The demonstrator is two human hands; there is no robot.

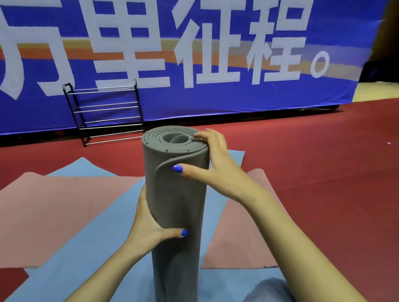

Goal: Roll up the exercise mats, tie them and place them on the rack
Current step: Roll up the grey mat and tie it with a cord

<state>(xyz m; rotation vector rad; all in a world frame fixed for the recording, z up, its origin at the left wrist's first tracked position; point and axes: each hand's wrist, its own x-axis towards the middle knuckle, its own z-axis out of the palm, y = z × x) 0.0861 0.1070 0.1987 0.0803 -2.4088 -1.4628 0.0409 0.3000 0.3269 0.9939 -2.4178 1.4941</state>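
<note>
A grey exercise mat (177,202), rolled into a thick cylinder, stands upright in front of me. My left hand (149,222) grips the roll at mid-height from the left, thumb across the front. My right hand (213,160) clasps the top of the roll, fingers over the spiral end and thumb pressing the loose outer flap. No tie is visible on the roll. A black metal rack (103,113) with silver rails stands empty against the banner, behind and to the left.
Flat mats lie on the red floor under the roll: a blue mat (92,237), a pink mat (35,216) at left, another pink mat (237,240) at right. A large blue banner (219,101) walls off the back. My knee (267,297) shows at bottom right.
</note>
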